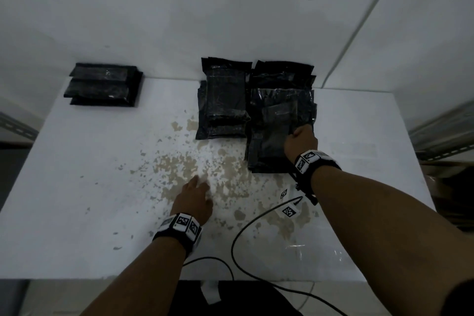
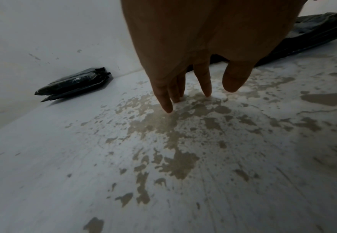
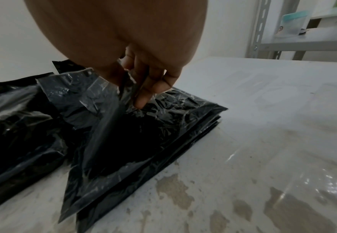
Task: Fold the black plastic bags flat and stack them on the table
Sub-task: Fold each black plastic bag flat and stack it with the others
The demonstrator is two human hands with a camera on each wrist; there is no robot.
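Black plastic bags lie in three groups on the white table (image 1: 89, 187). My right hand (image 1: 301, 140) pinches the near edge of the top bag (image 1: 280, 110) of the right pile (image 1: 266, 154); in the right wrist view the thumb and fingers (image 3: 143, 94) lift that glossy bag (image 3: 103, 113) off the pile (image 3: 163, 141). A second pile (image 1: 225, 102) lies just left of it. A small folded stack (image 1: 102, 84) sits at the far left by the wall, also seen as the stack (image 2: 73, 85). My left hand (image 1: 196, 195) rests with straight fingers (image 2: 167, 102) on the bare, stained tabletop (image 2: 163, 157).
Black cables (image 1: 246, 233) run from the wrist bands over the table's near edge. Two small tag markers (image 1: 289, 210) lie near the right wrist. A metal shelf frame (image 3: 263, 39) stands to the right, and the white wall (image 1: 230, 7) closes the back.
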